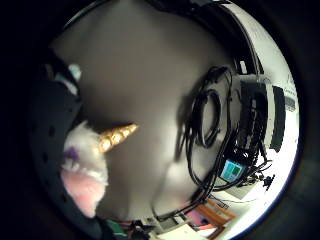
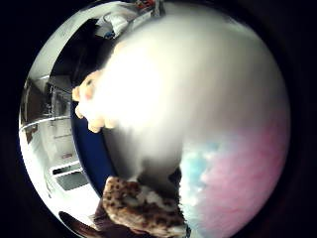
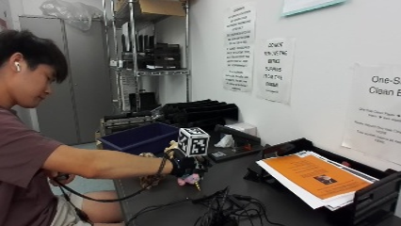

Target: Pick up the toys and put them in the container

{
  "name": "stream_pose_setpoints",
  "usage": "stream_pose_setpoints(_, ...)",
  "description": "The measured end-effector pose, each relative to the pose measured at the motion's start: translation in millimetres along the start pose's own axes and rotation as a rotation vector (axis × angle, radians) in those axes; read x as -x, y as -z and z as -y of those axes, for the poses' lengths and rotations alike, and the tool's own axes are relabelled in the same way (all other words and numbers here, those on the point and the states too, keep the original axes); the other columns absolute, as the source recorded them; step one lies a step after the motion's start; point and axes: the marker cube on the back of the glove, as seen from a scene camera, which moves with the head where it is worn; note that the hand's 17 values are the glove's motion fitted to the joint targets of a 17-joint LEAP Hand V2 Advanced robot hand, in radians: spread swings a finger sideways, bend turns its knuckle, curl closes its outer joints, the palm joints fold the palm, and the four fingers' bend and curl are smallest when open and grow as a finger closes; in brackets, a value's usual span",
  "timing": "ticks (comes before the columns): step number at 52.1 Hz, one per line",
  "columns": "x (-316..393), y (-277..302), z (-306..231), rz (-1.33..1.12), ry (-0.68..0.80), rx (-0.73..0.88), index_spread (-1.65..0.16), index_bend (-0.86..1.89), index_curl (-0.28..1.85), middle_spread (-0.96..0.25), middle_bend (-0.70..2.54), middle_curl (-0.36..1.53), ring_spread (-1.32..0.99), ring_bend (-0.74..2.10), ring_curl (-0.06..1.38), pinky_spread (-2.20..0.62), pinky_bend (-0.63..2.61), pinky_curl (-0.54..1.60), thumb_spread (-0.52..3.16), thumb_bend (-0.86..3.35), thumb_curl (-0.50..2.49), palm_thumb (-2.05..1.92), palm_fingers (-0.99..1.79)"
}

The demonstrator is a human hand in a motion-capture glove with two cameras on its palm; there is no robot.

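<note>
Gripped in the gloved right hand [image 3: 183, 165], a plush unicorn toy [image 3: 190, 179] hangs just above the dark table [image 3: 251, 197], near the lower centre of the outside view. The fingers are curled round the toy; its pink part and a gold horn tip show just below the hand. In the little-finger-side palm view, the unicorn's white head [image 1: 82, 145], its gold horn [image 1: 117, 135] and pink fluff sit close against the palm, with the bare table surface beyond. In the thumb-side palm view, white, pale blue and pink plush fills most of the frame, so the toy lies right against the palm.

A blue container [image 3: 141, 138] stands on the table beyond the hand, at centre left of the outside view, and its blue wall [image 2: 89, 148] also shows in the thumb-side palm view. A spotted leopard-pattern toy [image 2: 141, 206] lies beside that blue wall; in the outside view a spotted shape [image 3: 149, 180] sits on the table under the forearm.

A tangle of black cables [image 3: 225, 212] lies on the table at lower centre. A black tray holding orange and white papers [image 3: 313, 179] occupies the lower right.
</note>
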Motion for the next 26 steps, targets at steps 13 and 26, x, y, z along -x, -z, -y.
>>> stream_pose_setpoints(13,34.8,102.3,-22.1,-0.031,0.042,-0.085,-0.26,1.00,0.58,-0.18,1.10,0.53,-0.34,1.21,0.57,-0.34,0.95,0.43,0.87,0.12,0.57,0.49,1.23)
stream_pose_setpoints(26,102.0,222.0,-44.1,-0.088,0.118,-0.242,-0.23,1.16,0.73,-0.16,1.25,0.64,-0.36,1.34,0.65,-0.36,1.06,0.51,0.73,0.08,0.69,0.50,1.10)
